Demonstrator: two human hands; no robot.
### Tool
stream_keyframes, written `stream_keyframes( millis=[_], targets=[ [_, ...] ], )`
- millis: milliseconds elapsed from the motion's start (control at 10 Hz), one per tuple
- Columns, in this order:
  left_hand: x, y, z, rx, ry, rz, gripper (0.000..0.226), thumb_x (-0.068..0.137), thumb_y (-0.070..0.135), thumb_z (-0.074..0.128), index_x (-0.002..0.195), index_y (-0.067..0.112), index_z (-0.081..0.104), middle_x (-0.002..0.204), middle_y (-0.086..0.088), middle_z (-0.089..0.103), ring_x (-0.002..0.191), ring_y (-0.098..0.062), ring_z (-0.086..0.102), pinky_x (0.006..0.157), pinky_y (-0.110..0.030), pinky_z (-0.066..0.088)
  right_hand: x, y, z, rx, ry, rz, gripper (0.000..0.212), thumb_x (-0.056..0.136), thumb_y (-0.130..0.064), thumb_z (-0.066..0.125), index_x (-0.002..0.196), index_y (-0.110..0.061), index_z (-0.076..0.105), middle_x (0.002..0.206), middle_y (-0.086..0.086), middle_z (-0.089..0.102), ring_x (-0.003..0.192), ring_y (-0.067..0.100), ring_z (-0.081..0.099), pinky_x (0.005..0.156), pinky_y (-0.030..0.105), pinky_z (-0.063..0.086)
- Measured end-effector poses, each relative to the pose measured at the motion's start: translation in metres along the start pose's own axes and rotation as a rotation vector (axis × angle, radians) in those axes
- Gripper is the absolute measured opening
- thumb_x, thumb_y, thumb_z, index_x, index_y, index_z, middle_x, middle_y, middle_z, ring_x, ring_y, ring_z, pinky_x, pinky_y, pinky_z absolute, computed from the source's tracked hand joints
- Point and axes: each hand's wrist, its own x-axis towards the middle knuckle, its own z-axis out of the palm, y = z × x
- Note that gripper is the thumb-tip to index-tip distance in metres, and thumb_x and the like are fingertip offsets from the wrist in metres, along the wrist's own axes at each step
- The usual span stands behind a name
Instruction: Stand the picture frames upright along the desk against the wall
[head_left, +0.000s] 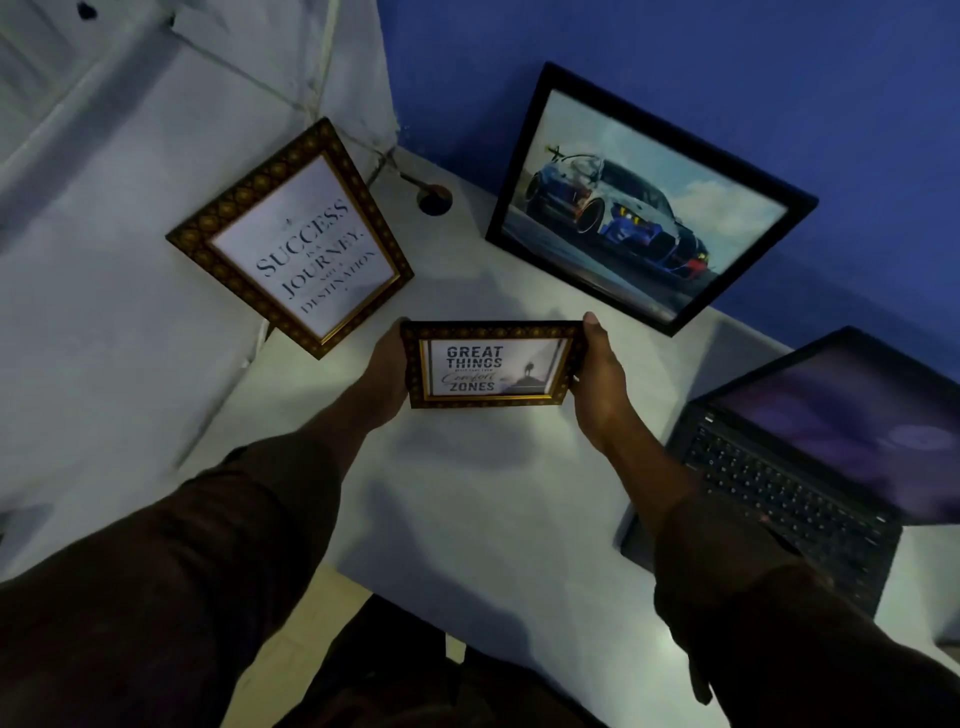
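Right now, low in the middle of the picture, two hands hold a small frame (491, 365) with a gold and brown edge and the words "Great Things" on it. The left hand (385, 370) grips its left side and the right hand (597, 375) grips its right side, with the fingers (592, 323) curled around the edges. It looks tipped back a bit, and I cannot tell if its bottom touches the bench (498, 499) or hangs just above it. It is probably light and stiff, but the front may be glass, so it could crack if dropped. Holding both short sides looks like a good way to carry it; the shiny front could be slippery. An open laptop (800, 467) sits at the right. Farther back, at the upper left, a bigger gold frame (291, 239) about "Success" leans on the pale wall (130, 171). At the upper right, a big black frame (649, 200) with a race car leans on the blue wall (779, 78). The gap between them looks like a good spot for the small one.
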Motion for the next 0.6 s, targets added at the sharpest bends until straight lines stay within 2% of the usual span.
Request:
stream_keyframes(
  millis=[100,200,300,400,500,600],
  targets=[
    [0.000,-0.014,0.002,-0.021,0.027,-0.026,0.050,0.108,0.037,0.025,0.089,0.018,0.066,0.073,0.004,0.078,0.074,-0.017,0.074,0.090,-0.048,0.054,0.001,0.007,-0.003,0.016,0.020,0.013,0.043,0.106,-0.044,0.036,0.080,-0.021,0.061,0.068,-0.012,0.075,0.076,0.005,0.069,0.074,0.021,0.047],
    [-0.001,-0.026,0.001,-0.008,0.030,0.016,0.044,0.108,0.036,0.030,0.091,0.019,0.067,0.077,0.004,0.079,0.073,-0.014,0.075,0.084,-0.044,0.057,0.002,0.008,-0.005,0.005,0.002,-0.006,0.041,0.106,-0.042,0.036,0.077,-0.022,0.057,0.070,-0.011,0.072,0.075,0.004,0.067,0.072,0.019,0.049],
    [-0.002,-0.032,-0.001,0.003,0.070,0.052,0.037,0.106,0.038,0.037,0.091,0.022,0.067,0.079,0.004,0.078,0.080,-0.019,0.074,0.085,-0.043,0.057,0.000,0.008,-0.006,-0.020,-0.031,-0.056,0.038,0.106,-0.044,0.037,0.083,-0.020,0.056,0.079,-0.006,0.069,0.075,0.003,0.067,0.071,0.016,0.050],
    [-0.014,-0.032,0.003,0.014,0.150,0.054,0.043,0.105,0.045,0.033,0.089,0.026,0.068,0.075,0.008,0.078,0.079,-0.016,0.073,0.072,-0.031,0.059,-0.004,0.008,-0.011,-0.088,-0.064,-0.127,0.037,0.096,-0.056,0.043,0.106,-0.024,0.058,0.103,0.003,0.061,0.098,0.015,0.060,0.088,0.028,0.048],
    [-0.030,-0.036,0.004,0.038,0.168,0.123,0.045,0.107,0.044,0.027,0.103,0.028,0.069,0.089,0.010,0.076,0.077,-0.005,0.073,0.062,-0.021,0.055,-0.010,0.011,-0.017,-0.072,-0.077,-0.193,0.032,0.100,-0.055,0.041,0.117,-0.033,0.054,0.123,0.003,0.059,0.112,0.015,0.057,0.091,0.024,0.043],
    [-0.047,-0.038,0.010,-0.021,0.186,0.159,0.044,0.107,0.042,0.025,0.102,0.027,0.066,0.094,0.009,0.071,0.082,-0.005,0.069,0.066,-0.019,0.053,-0.017,0.012,-0.026,-0.054,-0.066,-0.241,0.018,0.104,-0.049,0.040,0.116,-0.041,0.050,0.131,-0.001,0.058,0.117,0.009,0.055,0.089,0.021,0.039]
  ],
)
